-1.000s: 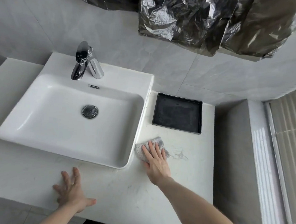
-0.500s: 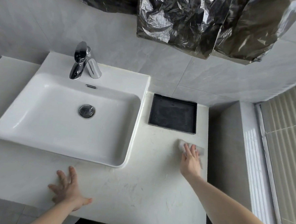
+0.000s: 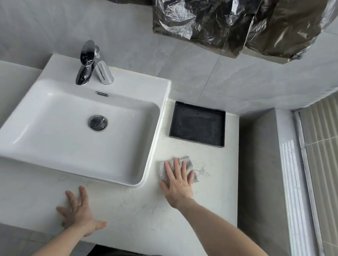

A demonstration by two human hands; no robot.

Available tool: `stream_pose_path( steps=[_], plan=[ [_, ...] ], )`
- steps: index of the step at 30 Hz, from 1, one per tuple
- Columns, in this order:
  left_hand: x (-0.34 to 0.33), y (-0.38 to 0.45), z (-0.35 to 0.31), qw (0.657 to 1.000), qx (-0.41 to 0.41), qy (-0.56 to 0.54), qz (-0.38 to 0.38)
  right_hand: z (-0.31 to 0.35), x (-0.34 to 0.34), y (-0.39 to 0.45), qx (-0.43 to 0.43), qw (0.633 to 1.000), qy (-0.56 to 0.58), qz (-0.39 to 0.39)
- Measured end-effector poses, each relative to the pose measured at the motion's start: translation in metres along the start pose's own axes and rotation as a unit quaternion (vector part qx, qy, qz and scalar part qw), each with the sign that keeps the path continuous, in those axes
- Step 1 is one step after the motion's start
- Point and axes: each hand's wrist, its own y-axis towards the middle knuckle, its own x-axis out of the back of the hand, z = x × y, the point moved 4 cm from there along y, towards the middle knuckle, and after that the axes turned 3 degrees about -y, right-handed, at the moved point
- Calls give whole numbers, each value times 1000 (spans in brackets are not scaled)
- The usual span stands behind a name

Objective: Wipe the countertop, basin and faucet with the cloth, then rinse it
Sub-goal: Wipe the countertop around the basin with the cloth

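A grey patterned cloth [image 3: 188, 162] lies flat on the white marble countertop [image 3: 138, 211], just right of the basin's front right corner. My right hand [image 3: 178, 181] presses down on it with fingers spread, covering most of it. My left hand [image 3: 79, 211] rests flat on the countertop near its front edge, fingers apart, holding nothing. The white rectangular basin [image 3: 43, 139] sits on the counter with a chrome drain [image 3: 98, 122] in its middle. A chrome faucet [image 3: 88, 64] stands at the basin's back rim.
A black square tray [image 3: 198, 126] lies on the counter behind the cloth, against the tiled wall. A grey ledge [image 3: 259, 174] bounds the counter on the right. Crumpled dark plastic film [image 3: 222, 17] hangs from above.
My right hand swept the cloth from beside the basin to the counter's right edge, then back left to the basin's corner. My left hand stayed planted on the counter.
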Motion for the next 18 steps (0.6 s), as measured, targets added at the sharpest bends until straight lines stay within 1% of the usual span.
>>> stream_pose_path(
  steps=[2,7,10,13,15,16,18],
  plan=[
    [0,1,0,1000,0,0,-1,-26,2,-4,-37,999,26,-24],
    [-1,0,1,1000,3,-1,-1,-118,4,-30,-125,986,76,-78],
    [1,-2,0,1000,3,6,-2,-141,2,-44,-173,968,141,-113],
    [2,-4,-2,1000,5,11,-3,-125,11,-40,-223,939,209,-160],
    [3,-5,-2,1000,4,16,-4,-100,20,-32,-226,922,259,-179],
    [2,-4,-1,1000,6,18,-4,-84,23,-27,-202,923,273,-180],
    [2,-1,1,999,11,30,-10,-45,24,-15,-115,939,274,-175]
  ],
)
